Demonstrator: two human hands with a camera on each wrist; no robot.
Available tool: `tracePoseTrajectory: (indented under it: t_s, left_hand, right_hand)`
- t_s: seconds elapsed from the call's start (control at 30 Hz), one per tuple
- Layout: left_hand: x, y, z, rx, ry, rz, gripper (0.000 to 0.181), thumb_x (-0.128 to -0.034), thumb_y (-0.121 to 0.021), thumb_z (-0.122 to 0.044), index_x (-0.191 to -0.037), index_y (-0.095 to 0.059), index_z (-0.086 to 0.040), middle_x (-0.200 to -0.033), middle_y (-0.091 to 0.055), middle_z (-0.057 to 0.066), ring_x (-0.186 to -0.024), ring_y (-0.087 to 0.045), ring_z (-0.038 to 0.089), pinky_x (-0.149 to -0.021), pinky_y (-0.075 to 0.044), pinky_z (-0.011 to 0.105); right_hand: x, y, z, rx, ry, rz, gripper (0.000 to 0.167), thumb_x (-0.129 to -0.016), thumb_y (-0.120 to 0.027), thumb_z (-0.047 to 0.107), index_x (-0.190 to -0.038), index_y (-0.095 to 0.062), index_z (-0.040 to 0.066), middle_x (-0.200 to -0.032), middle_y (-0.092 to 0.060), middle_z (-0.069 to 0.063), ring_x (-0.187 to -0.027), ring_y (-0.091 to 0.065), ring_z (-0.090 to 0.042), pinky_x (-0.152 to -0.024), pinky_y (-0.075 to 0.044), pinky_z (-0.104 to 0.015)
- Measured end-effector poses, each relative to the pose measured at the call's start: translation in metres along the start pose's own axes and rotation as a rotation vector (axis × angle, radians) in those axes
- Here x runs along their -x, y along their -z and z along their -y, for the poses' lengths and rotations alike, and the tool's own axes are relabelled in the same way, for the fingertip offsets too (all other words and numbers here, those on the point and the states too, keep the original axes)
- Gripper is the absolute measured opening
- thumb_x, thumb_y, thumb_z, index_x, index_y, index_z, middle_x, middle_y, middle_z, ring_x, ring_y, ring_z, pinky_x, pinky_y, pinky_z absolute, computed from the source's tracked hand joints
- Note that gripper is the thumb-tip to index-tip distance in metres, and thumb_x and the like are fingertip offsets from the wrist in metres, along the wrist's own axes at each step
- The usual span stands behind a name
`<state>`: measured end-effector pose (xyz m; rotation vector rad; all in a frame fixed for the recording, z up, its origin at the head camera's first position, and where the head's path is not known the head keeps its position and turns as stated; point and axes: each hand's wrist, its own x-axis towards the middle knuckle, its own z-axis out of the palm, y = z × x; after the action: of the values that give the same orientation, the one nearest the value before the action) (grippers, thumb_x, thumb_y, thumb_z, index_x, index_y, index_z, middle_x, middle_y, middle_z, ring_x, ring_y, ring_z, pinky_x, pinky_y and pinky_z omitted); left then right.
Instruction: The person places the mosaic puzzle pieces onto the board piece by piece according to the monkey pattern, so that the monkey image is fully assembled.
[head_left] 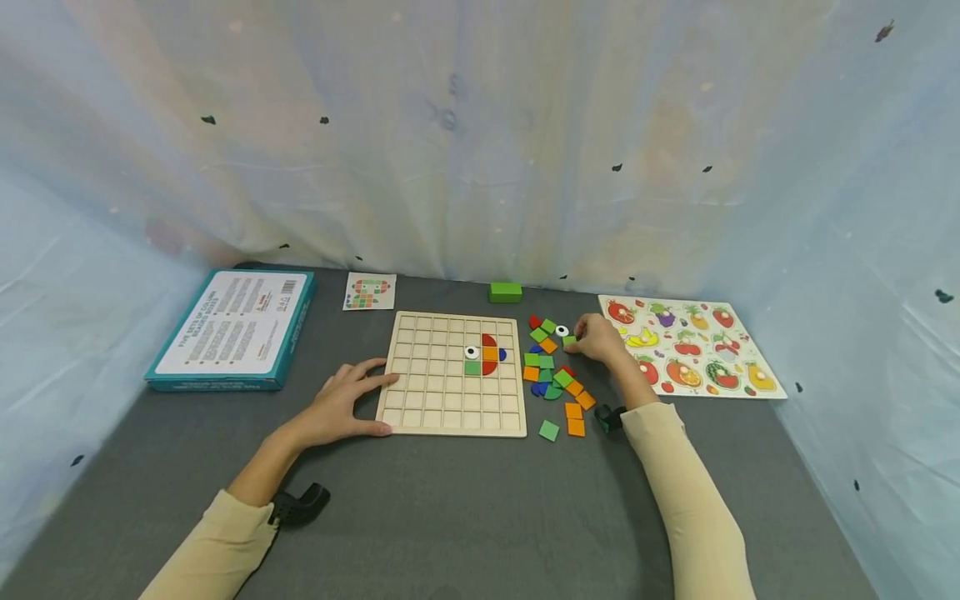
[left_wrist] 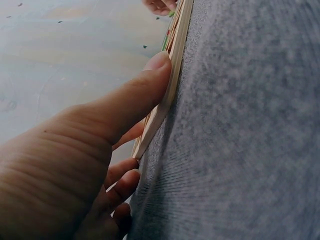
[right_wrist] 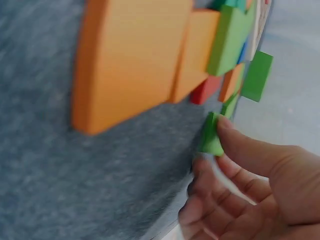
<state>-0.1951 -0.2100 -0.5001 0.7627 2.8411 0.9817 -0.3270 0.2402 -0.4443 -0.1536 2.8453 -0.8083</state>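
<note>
In the head view a wooden grid board (head_left: pixel 427 404) lies on the table, with a white round tile (head_left: pixel 472 352), a green square (head_left: pixel 472 367), red and orange tiles, and a blue piece (head_left: pixel 502 355) in its cells. My left hand (head_left: pixel 343 402) rests at the board's left side, its thumb at the near corner and its fingers spread along the edge. My right hand (head_left: pixel 598 337) pinches a green tile (right_wrist: pixel 212 135) between thumb and fingers, beside the loose pieces right of the board. In the left wrist view the thumb (left_wrist: pixel 157 62) touches the board's edge.
Loose orange tiles (head_left: pixel 574 419), a green tile (head_left: pixel 548 431) and several other pieces lie right of the board. A green block (head_left: pixel 505 292) and a pattern card (head_left: pixel 370 292) stand behind it. A teal box (head_left: pixel 225 333) is at left, a fruit puzzle board (head_left: pixel 697 350) at right.
</note>
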Motion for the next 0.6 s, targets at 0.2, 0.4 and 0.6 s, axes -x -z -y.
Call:
tracePoseTrajectory:
  t_s: [0.2,0.4,0.6]
  left_hand:
    - [0.001,0.001,0.0,-0.001,0.007,0.008,0.088,-0.0759,-0.081,-0.058,-0.149,-0.05,-0.018,-0.158,-0.03,0.011,-0.127,-0.034,0.031,-0.096,-0.03,0.064]
    - [0.002,0.001,0.001,0.003,-0.014,-0.006,0.086,-0.0769,-0.082,-0.054,-0.148,-0.051,-0.016,-0.157,-0.032,0.014,-0.127,-0.034,0.034,-0.097,-0.028,0.065]
    - [0.0,0.0,0.0,0.01,-0.016,-0.003,0.085,-0.0777,-0.081,-0.053,-0.148,-0.051,-0.016,-0.157,-0.032,0.015,-0.127,-0.035,0.035,-0.098,-0.027,0.066]
  right_hand:
    - [-0.002,-0.002,0.017,-0.266,0.128,-0.038,0.011,-0.091,-0.069,-0.001,-0.097,-0.065,-0.009,-0.077,-0.065,-0.016,-0.071,-0.065,-0.038,-0.067,-0.055,-0.043]
    - [-0.015,-0.028,0.066,-0.47,0.221,0.071,0.018,-0.095,-0.063,-0.004,-0.111,-0.066,-0.011,-0.088,-0.067,-0.021,-0.084,-0.068,-0.046,-0.076,-0.056,-0.049]
    - [-0.026,-0.06,0.103,-0.383,0.293,0.131,0.012,-0.093,-0.065,-0.005,-0.103,-0.07,-0.009,-0.084,-0.065,-0.018,-0.073,-0.069,-0.036,-0.069,-0.058,-0.038]
